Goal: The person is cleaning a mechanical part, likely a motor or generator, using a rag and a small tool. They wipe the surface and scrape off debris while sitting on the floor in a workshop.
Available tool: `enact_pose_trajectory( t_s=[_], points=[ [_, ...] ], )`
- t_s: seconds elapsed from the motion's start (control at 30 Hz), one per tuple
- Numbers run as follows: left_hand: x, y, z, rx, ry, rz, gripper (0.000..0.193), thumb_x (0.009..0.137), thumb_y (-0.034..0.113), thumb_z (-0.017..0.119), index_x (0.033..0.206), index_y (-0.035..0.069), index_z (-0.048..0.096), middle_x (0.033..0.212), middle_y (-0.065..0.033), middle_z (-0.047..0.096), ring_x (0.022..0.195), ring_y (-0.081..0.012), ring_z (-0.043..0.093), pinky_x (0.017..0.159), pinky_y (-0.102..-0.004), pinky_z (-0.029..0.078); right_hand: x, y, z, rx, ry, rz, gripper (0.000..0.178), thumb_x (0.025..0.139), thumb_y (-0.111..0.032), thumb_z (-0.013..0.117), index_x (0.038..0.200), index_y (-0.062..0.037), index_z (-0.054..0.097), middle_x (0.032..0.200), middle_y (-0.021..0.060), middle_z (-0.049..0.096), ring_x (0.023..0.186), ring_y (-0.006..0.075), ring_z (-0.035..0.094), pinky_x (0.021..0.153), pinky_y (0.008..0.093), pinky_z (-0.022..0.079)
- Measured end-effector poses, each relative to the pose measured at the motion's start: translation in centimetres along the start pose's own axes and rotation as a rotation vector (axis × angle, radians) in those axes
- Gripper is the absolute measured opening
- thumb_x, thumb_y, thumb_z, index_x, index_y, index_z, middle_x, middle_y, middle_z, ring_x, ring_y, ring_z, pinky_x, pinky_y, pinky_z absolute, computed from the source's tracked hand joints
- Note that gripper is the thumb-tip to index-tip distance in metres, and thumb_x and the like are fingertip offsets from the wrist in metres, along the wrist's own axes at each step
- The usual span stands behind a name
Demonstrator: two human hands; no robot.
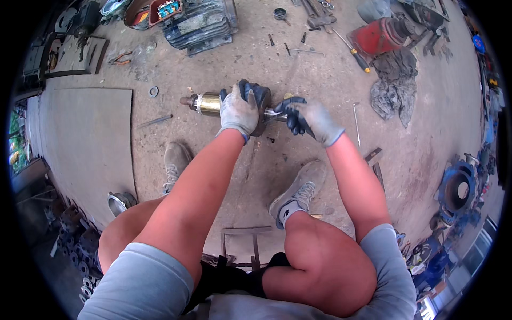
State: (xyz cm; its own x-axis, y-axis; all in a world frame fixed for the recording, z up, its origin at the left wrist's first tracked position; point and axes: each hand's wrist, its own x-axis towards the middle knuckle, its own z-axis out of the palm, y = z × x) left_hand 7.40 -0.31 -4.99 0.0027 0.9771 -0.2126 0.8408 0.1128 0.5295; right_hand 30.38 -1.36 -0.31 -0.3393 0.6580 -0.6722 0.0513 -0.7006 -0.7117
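A motor rotor [209,104] lies crosswise on the concrete floor in front of my feet, with a brassy cylindrical part, a rusty shaft end at the left and a dark, thick round part [260,125] at the right. My left hand [240,110], in a grey and black work glove, grips it from above, fingers curled over the dark part. At the right end a shiny metal shaft [274,115] sticks out. My right hand [309,117], gloved alike, is closed beside this shaft end. What its fingers pinch is partly hidden, and I cannot make it out.
A finned motor housing [200,26] stands at the far left of centre. A red jack-like body [380,37], a dirty rag [394,88] and a screwdriver [359,57] lie at the far right. Left are a flat sheet [90,138], a metal ring [153,91] and pliers [120,58].
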Motion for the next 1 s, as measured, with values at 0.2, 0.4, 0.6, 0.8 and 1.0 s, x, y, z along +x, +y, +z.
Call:
enact_pose_trajectory(
  t_s=[0.2,0.4,0.6,0.8,1.0],
  points=[
    [0.0,-0.1,-0.2,0.003,-0.017,-0.017,0.041,0.114,0.033,0.042,0.138,0.007,0.061,0.133,-0.0229,0.067,0.124,-0.0476,0.062,0.119,-0.0537,0.040,3.5,-0.5,-0.2,0.002,-0.097,0.014,0.030,0.107,-0.016,0.055,0.119,-0.0062,0.081,0.072,0.0018,0.064,0.057,0.0102,0.059,0.049,0.0253,0.047],
    [-0.1,-0.2,0.0,0.004,-0.011,0.002,0.040,0.113,0.033,0.043,0.138,0.007,0.060,0.133,-0.0229,0.066,0.124,-0.0473,0.062,0.118,-0.0549,0.041,5.8,-1.9,-0.2,-0.026,-0.052,0.151,0.026,0.104,-0.015,0.058,0.113,-0.0058,0.082,0.069,0.0010,0.061,0.051,0.0120,0.058,0.048,0.0263,0.047],
    [0.0,0.1,-0.2,-0.019,-0.031,-0.030,0.039,0.113,0.031,0.043,0.139,0.007,0.060,0.133,-0.0233,0.065,0.123,-0.0473,0.062,0.117,-0.0543,0.042,3.1,-5.3,3.1,-0.066,-0.005,0.095,0.025,0.101,-0.023,0.065,0.090,-0.0051,0.076,0.072,0.0068,0.071,0.056,0.0163,0.066,0.050,0.0314,0.051],
    [0.2,-1.6,1.0,0.020,-0.030,0.001,0.045,0.111,0.034,0.046,0.144,0.004,0.056,0.115,-0.0278,0.074,0.118,-0.0430,0.069,0.126,-0.0528,0.030,-0.8,-3.9,6.7,-0.617,0.146,-0.226,0.032,0.104,-0.025,0.064,0.122,0.0018,0.069,0.086,0.0227,0.074,0.075,0.0336,0.076,0.071,0.0470,0.061],
    [0.0,-0.7,0.8,-0.031,-0.001,-0.014,0.047,0.110,0.035,0.047,0.145,0.004,0.056,0.117,-0.0272,0.074,0.119,-0.0415,0.069,0.126,-0.0525,0.031,-6.1,2.8,9.8,-0.697,0.324,-0.409,0.047,0.102,-0.018,0.068,0.145,-0.0002,0.059,0.102,0.0242,0.075,0.091,0.0401,0.076,0.082,0.0503,0.059]
  ],
)
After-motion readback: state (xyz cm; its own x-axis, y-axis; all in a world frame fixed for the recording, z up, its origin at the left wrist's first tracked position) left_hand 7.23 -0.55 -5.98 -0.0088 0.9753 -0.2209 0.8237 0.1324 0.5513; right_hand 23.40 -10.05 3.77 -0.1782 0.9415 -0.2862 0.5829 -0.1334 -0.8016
